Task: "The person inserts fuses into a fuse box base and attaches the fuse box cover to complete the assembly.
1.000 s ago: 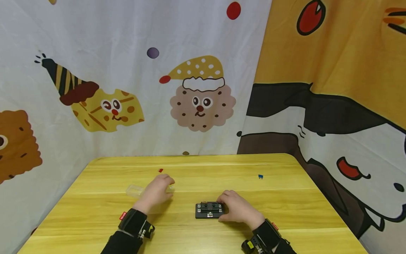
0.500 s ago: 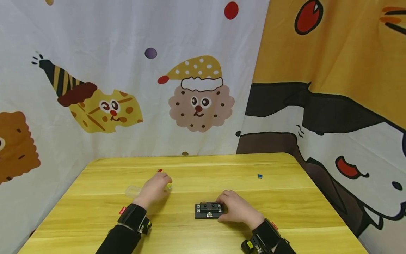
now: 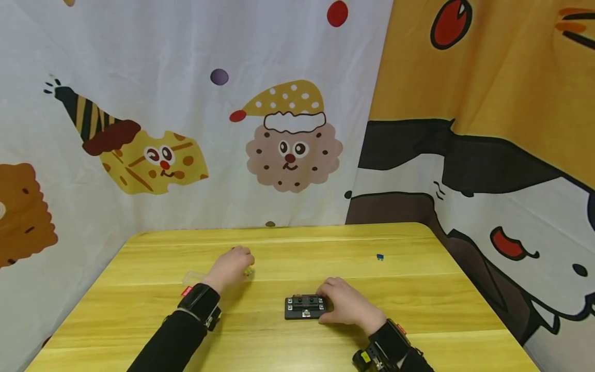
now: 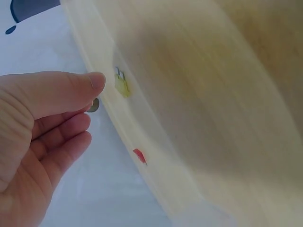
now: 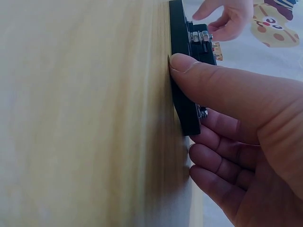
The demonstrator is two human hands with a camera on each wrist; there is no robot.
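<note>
A black terminal block (image 3: 304,307) with metal screws and contacts lies flat on the table. My right hand (image 3: 348,306) grips its right end, thumb on the near edge and fingers behind. Further left, my left hand (image 3: 231,268) hovers over the table with loosely bent fingers, nothing visible in them. Close to its thumb lies a small yellow blade fuse (image 4: 121,86) with two metal prongs, partly covered by the fingers in the head view. A red fuse (image 4: 139,155) lies beyond that hand, almost hidden from the head camera.
A small blue fuse (image 3: 380,257) lies towards the back right of the wooden table (image 3: 297,243). A clear plastic box (image 3: 191,278) sits left of my left hand, partly behind the wrist. A printed cartoon curtain (image 3: 176,62) hangs behind the table.
My left hand has moved slightly further forward above the yellow fuse and now covers most of the red one. The right hand keeps its grip on the terminal block.
</note>
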